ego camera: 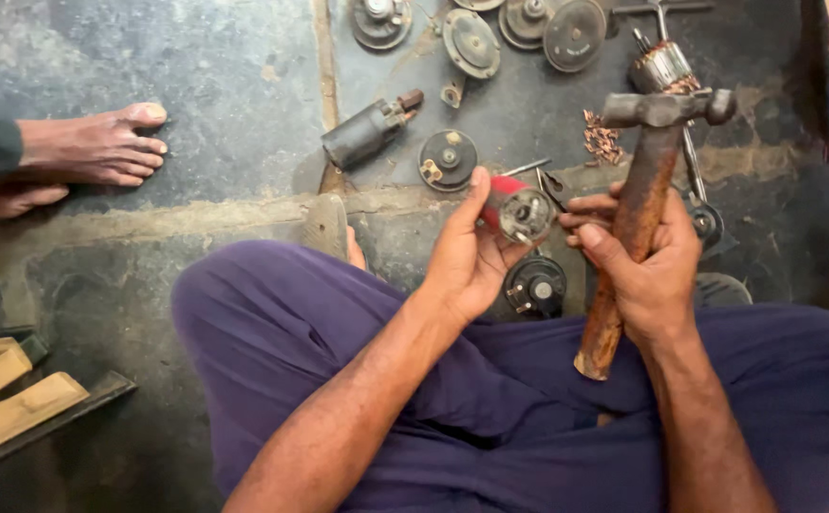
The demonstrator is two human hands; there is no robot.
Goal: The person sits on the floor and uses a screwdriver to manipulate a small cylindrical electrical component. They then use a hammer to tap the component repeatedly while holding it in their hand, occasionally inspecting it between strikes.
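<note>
- We held a small red-bodied motor housing [517, 211] in our left hand [467, 256], fingers wrapped behind it and the thumb up along its left side, its open metal end facing us.
- Our right hand [647, 275] was clamped round the worn wooden handle of a hammer [638, 204], head up at 12 o'clock; its fingertips reached toward the housing at 9 o'clock, though we could not tell whether they touched it.
- The housing sat just above our lap, between the two hands, which were close together.
- A dark round end cap [535, 285] lay on the floor at 6 o'clock from the housing.
- At 11 o'clock lay a grey cylindrical motor body [365, 133], with another round cap [448, 159] beside it.
- An armature [661, 66] stood behind the hammer head.
- Another person's bare foot [92, 147] rested at 9 o'clock, well apart.
</note>
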